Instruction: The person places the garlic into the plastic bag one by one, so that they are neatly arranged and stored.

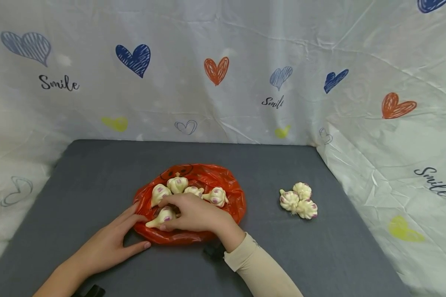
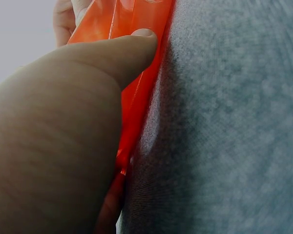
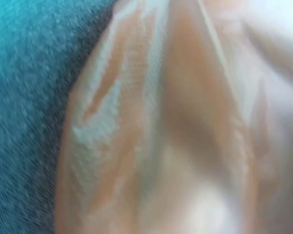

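Observation:
A red plastic bag point(image 1: 239, 198) lies spread on the table in the head view, with several garlic bulbs point(image 1: 216, 196) in it. My right hand point(image 1: 197, 212) reaches over the bag, its thumb and fingers round a garlic bulb point(image 1: 165, 216) near the bag's left side. My left hand point(image 1: 109, 243) touches the left edge of the bag, fingers and thumb spread. In the left wrist view the thumb point(image 2: 132, 51) lies along the red plastic point(image 2: 136, 92). The right wrist view is blurred and shows mostly bag plastic point(image 3: 102, 131).
To the right of the bag, three garlic bulbs point(image 1: 299, 201) sit together on the dark grey table point(image 1: 267, 255). A white cloth point(image 1: 245, 82) printed with hearts and words hangs behind and along the sides of the table.

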Demonstrator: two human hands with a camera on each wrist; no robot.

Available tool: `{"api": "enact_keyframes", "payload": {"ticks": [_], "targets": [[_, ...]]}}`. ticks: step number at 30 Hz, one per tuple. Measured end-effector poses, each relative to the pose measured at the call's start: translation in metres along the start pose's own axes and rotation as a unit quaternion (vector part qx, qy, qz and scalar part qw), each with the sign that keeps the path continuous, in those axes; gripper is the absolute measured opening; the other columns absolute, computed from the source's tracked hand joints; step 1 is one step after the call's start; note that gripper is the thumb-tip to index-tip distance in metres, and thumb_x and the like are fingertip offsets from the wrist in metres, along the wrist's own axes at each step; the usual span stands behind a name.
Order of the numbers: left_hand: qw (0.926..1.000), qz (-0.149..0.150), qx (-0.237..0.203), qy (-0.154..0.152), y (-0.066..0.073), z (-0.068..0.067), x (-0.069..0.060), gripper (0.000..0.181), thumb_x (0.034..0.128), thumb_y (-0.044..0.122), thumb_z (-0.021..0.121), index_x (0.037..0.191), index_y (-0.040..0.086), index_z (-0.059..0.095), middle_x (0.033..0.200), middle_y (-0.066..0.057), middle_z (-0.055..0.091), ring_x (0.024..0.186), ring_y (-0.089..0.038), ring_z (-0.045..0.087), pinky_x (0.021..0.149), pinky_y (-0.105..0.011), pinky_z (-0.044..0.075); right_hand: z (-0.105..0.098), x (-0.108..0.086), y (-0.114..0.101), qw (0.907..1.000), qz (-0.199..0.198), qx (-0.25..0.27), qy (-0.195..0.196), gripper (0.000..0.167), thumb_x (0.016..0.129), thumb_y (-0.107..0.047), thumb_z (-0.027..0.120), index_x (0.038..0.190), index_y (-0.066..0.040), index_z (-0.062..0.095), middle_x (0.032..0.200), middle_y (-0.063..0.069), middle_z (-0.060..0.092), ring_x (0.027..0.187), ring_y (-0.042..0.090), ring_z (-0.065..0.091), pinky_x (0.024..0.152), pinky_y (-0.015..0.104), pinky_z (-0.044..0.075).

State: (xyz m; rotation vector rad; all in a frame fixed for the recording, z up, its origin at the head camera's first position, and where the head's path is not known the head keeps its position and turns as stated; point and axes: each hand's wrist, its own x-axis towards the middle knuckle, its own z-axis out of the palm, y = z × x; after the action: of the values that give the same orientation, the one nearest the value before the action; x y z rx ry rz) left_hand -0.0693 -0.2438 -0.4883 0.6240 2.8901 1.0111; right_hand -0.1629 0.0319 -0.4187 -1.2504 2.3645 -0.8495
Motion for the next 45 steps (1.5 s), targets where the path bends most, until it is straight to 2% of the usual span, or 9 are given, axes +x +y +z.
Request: {"api": "enact_keyframes", "payload": {"ticks": [4,7,15,21,28,35,40,43,45], "targets": [[1.0,-0.002,0.0,-0.001,0.001,0.0,0.0,0.052,0.0953,0.066,0.077,0.136,0.036,0.064,0.173,-0.017,0.037,0.151,-0.048,0.045,0.102,-0.07,0.052,-0.003,-0.002,0.0,0.9999,0.003,-0.004,0.016,0.051,0.101,-0.042,0.082,0.141,-0.014,0.07,0.129,-0.015,0.07,0.108,-0.005,0.062,0.096,0.013,0.049],[1.0,-0.001,0.002,0.001,0.002,0.0,0.001,0.052,0.0951,0.066,0.078,0.136,0.036,0.064,0.173,-0.018,0.037,0.15,-0.049,0.045,0.101,-0.07,0.053,-0.005,-0.003,0.0,0.9998,0.0,-0.004,0.021,0.051,0.101,-0.042,0.082,0.141,-0.013,0.07,0.13,-0.014,0.071,0.109,-0.003,0.063,0.096,0.014,0.05],[1.0,-0.001,0.003,-0.001,0.001,0.001,0.002,0.053,0.0944,0.067,0.078,0.135,0.036,0.065,0.173,-0.018,0.037,0.151,-0.049,0.045,0.102,-0.071,0.052,-0.013,-0.007,-0.001,0.9996,-0.001,-0.006,0.026,0.047,0.1,-0.04,0.083,0.136,-0.014,0.07,0.109,-0.011,0.069,0.093,0.012,0.064,0.079,0.017,0.05],[1.0,0.002,0.004,0.002,0.001,0.001,0.003,0.055,0.0943,0.067,0.078,0.137,0.035,0.065,0.173,-0.018,0.036,0.151,-0.048,0.044,0.102,-0.071,0.052,-0.019,-0.01,-0.001,0.9991,-0.004,-0.011,0.04,0.046,0.101,-0.039,0.083,0.137,-0.015,0.069,0.119,-0.012,0.072,0.103,0.01,0.068,0.092,0.019,0.054],[1.0,-0.001,-0.004,-0.004,0.0,0.001,0.002,0.056,0.0946,0.066,0.078,0.138,0.032,0.065,0.173,-0.02,0.036,0.151,-0.05,0.044,0.103,-0.071,0.051,-0.026,-0.013,-0.003,0.9984,-0.009,-0.018,0.053,0.046,0.102,-0.04,0.081,0.138,-0.013,0.07,0.124,-0.005,0.074,0.103,0.013,0.071,0.094,0.021,0.055],[0.9999,-0.009,0.003,-0.004,0.002,-0.003,0.0,0.057,0.0938,0.067,0.079,0.137,0.031,0.066,0.172,-0.02,0.037,0.15,-0.05,0.044,0.102,-0.072,0.051,-0.039,-0.022,-0.009,0.9967,0.025,0.025,0.073,0.055,0.1,-0.042,0.083,0.146,-0.014,0.068,0.141,-0.004,0.071,0.124,0.015,0.068,0.106,0.034,0.056],[0.9999,-0.01,0.007,-0.006,0.002,-0.003,0.001,0.058,0.0937,0.068,0.078,0.137,0.031,0.066,0.173,-0.02,0.036,0.151,-0.05,0.043,0.103,-0.072,0.051,-0.049,-0.03,-0.007,0.9945,0.037,0.028,0.094,0.058,0.1,-0.041,0.084,0.147,-0.012,0.067,0.143,0.001,0.07,0.128,0.019,0.068,0.108,0.035,0.055],[0.9999,-0.009,0.008,-0.004,0.001,-0.002,0.001,0.057,0.0937,0.068,0.078,0.137,0.032,0.066,0.173,-0.02,0.036,0.152,-0.05,0.043,0.103,-0.072,0.051,-0.055,-0.034,-0.002,0.992,0.035,0.047,0.112,0.055,0.1,-0.038,0.083,0.145,-0.01,0.068,0.14,0.004,0.071,0.127,0.022,0.069,0.107,0.041,0.056],[0.9999,-0.007,0.008,-0.003,0.001,-0.002,0.001,0.057,0.0937,0.067,0.078,0.137,0.032,0.066,0.173,-0.02,0.036,0.152,-0.05,0.043,0.103,-0.072,0.051,-0.06,-0.037,0.002,0.9898,0.039,0.05,0.128,0.052,0.1,-0.037,0.084,0.143,-0.011,0.069,0.137,0.0,0.072,0.125,0.02,0.068,0.107,0.041,0.057]]}}
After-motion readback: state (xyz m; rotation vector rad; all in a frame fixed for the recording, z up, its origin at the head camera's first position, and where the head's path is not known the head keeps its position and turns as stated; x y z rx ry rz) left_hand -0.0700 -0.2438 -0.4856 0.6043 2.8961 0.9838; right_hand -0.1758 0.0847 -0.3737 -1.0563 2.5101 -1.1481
